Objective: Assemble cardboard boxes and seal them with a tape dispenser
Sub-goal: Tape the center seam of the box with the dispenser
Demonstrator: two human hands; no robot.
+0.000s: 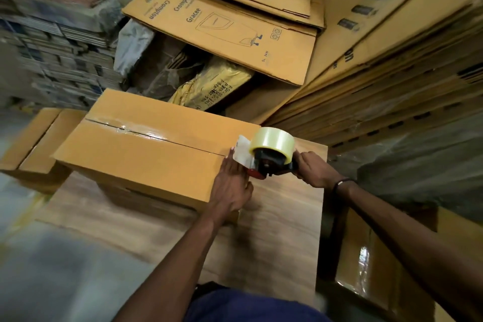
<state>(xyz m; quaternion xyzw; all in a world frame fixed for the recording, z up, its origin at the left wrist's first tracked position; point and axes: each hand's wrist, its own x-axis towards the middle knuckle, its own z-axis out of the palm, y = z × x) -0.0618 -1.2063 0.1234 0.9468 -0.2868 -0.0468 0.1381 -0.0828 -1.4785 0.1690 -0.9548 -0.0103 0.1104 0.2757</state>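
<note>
A closed brown cardboard box (146, 149) lies on a wooden table (274, 243). Clear tape covers the far part of its top seam; the near part of the seam is bare. My left hand (231, 185) lies flat on the box's near right corner, fingers straight, pressing the flaps down. My right hand (315, 170) grips the handle of a red and black tape dispenser (269, 159) carrying a roll of clear tape (273, 142). The dispenser's front sits at the box's right edge, at the end of the seam, with a loose tape end beside my left fingertips.
Another closed box (31, 146) sits left of the table. Flattened printed cartons (222, 29) and tall stacks of flat cardboard (392, 73) fill the back and right. A taped box (376, 264) stands low at the right. Wrapped bundles (209, 86) lie behind the box.
</note>
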